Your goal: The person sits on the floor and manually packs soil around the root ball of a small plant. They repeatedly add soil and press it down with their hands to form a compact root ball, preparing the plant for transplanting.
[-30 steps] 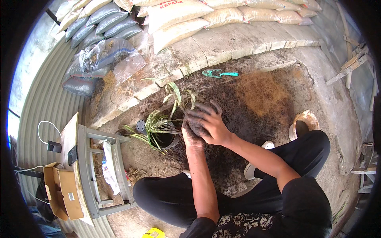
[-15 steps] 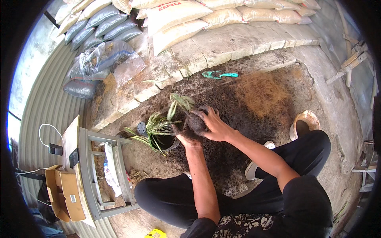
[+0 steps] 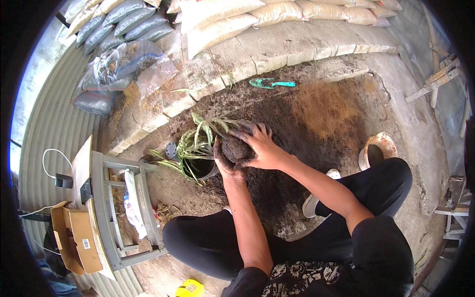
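Observation:
Between both hands sits a round, dark root ball (image 3: 235, 149) of a leafy plant (image 3: 204, 123), whose long pale-green leaves lean away to the upper left. My left hand (image 3: 225, 162), smeared with soil, cups the ball's left and lower side. My right hand (image 3: 263, 144) wraps its right side, with soil-covered fingers spread over the top. Just left of my left hand stands a black pot (image 3: 212, 173) with drooping, striped leaves (image 3: 187, 148) in and over it. The held plant's leaves overlap these, so where they part is hard to see.
Dark soil (image 3: 292, 148) and brown fibre (image 3: 326, 111) cover the ground. A green hand trowel (image 3: 271, 84) lies beyond. At right is a round soil-stained tub (image 3: 366, 154); at left, a grey stool (image 3: 101, 198) and an open cardboard box (image 3: 79, 240). Filled sacks (image 3: 222, 30) are stacked behind.
The root ball has been turned and brought slightly left, its leaves now lying closer over the pot. My right hand's fingers have shifted across its top. The whole view has moved a little.

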Demonstrator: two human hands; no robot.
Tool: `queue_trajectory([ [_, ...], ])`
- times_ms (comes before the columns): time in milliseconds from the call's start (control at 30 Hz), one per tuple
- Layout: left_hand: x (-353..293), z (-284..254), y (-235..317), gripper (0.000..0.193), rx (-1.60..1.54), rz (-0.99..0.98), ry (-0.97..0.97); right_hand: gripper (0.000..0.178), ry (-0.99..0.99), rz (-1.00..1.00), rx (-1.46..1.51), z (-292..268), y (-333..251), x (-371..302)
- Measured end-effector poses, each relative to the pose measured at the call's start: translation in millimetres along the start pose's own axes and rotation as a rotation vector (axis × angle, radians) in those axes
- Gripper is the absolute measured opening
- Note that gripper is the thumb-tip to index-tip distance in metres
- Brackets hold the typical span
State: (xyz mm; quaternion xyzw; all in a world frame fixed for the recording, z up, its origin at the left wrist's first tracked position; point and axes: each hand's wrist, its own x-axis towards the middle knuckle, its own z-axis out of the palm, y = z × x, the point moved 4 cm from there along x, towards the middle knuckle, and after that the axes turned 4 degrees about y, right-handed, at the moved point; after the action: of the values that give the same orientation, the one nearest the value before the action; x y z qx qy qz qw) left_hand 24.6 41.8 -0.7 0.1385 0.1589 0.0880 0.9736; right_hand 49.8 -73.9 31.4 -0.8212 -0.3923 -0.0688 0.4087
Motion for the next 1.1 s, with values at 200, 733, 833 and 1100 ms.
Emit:
queue_trajectory([
  [200, 0, -17, 0, 0.039, 0.067, 0.035, 0.036, 0.07, 0.06, -0.288, -0.127, 4, -23, 1],
  [733, 10, -20, 2, 0.04, -0.088, 0.0, 0.004, 0.043, 0.157, -0.084, 0.193, 12, -2, 3],
  [833, 10, -25, 5, 0.039, -0.18, -0.026, 0.138, 0.041, 0.431, 0.071, 0.578, 25, 29, -12],
  [1100, 7, -14, 13, 0.039, -0.222, -0.064, 0.153, 0.074, 0.149, 1.185, 0.079, 139, 191, -130],
])
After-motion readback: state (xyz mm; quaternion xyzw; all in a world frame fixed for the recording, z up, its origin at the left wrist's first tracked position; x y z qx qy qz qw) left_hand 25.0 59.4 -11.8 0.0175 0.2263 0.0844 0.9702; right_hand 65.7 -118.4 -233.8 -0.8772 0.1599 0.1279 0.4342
